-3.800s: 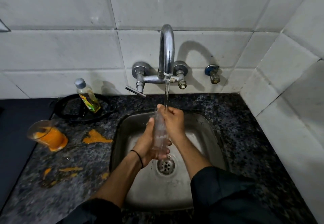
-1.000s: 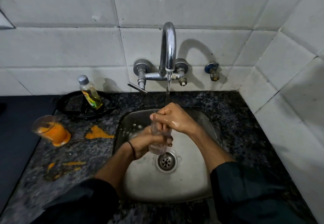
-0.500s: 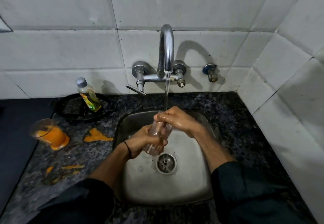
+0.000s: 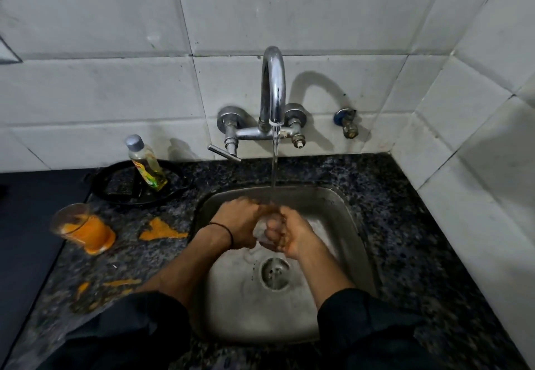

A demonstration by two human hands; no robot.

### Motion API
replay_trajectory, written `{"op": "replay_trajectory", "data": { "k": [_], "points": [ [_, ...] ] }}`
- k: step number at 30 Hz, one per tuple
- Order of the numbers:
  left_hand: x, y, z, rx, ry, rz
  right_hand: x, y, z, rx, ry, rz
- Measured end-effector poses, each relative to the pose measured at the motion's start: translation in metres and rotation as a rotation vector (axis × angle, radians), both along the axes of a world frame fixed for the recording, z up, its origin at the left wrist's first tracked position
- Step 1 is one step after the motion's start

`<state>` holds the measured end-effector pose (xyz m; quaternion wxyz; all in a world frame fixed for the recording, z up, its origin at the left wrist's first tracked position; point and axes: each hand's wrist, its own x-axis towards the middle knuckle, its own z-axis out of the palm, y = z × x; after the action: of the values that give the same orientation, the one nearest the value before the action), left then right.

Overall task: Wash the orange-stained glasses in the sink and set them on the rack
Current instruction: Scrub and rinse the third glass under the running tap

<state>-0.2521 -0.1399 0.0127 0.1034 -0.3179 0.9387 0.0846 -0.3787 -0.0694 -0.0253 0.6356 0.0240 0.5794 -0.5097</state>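
Note:
Over the steel sink point(image 4: 350, 225), a clear glass point(image 4: 262, 229) is held between both hands under the running stream from the tap point(image 4: 273, 89). My left hand point(image 4: 237, 225) grips it from the left and my right hand point(image 4: 289, 235) has its fingers curled round it from the right. Most of the glass is hidden by my fingers. A second glass point(image 4: 82, 229), coated in orange and tilted, stands on the dark stone counter at the left.
Orange spills point(image 4: 160, 229) lie on the counter between the stained glass and the sink, with more smears nearer me. A soap bottle point(image 4: 146, 164) stands in a black dish point(image 4: 115, 187) behind. White tiled walls close in at the back and right. No rack is in view.
The glass has gone from nearly upright to lower in the sink, with both hands now wrapped closely round it. My right hand came down from the rim to its side.

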Motion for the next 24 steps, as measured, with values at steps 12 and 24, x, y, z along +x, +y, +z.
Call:
{"op": "replay_trajectory", "data": {
  "k": [12,24],
  "points": [
    [0.004,0.016,-0.017,0.503,0.2,0.344,0.011,-0.005,0.012,-0.06,0.734,0.027],
    [0.0,0.044,-0.004,1.541,1.037,0.702,0.008,-0.002,0.025,-0.461,0.265,-0.237]
  ]
}}
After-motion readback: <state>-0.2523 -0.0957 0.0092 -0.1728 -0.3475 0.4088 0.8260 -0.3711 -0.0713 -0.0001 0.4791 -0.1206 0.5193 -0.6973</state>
